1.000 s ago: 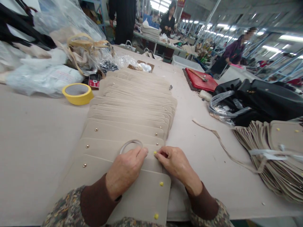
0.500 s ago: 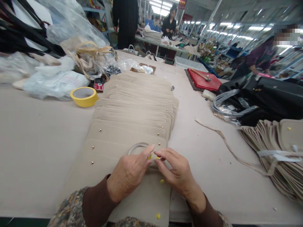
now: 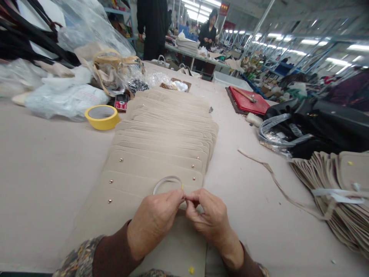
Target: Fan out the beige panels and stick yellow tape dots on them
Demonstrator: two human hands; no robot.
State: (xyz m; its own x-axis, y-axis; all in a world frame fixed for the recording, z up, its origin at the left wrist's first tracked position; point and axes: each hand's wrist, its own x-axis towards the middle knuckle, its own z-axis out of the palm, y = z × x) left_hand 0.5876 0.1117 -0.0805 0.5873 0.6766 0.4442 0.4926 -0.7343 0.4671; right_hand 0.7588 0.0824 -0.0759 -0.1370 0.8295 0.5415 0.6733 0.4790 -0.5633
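Note:
My left hand (image 3: pixel 158 219) is closed in a pinch on a thin pale strip (image 3: pixel 167 178) that curves up in a loop above the fingers. A bit of yellow shows at the loop's right side. My right hand (image 3: pixel 210 213) is pinched too, its fingertips against those of my left; what lies between them is too small and hidden to name. Both hands are over the nearest of several overlapping beige panels (image 3: pixel 161 138), some with small metal studs near their edges. A yellow piece (image 3: pixel 191 270) sits low on the nearest panel.
A roll of yellow tape (image 3: pixel 102 117) stands left of the panels, near plastic bags (image 3: pixel 66 100). To the right lie a hammer (image 3: pixel 245 94) on a red pad (image 3: pixel 261 105), black bags (image 3: pixel 331 127) and a tied bundle of beige panels (image 3: pixel 346 207). People stand in the background.
My fingertips, slightly apart before, have come together and a little lower. The strip's loop has shifted slightly left. A yellow piece beside my right hand is now hidden.

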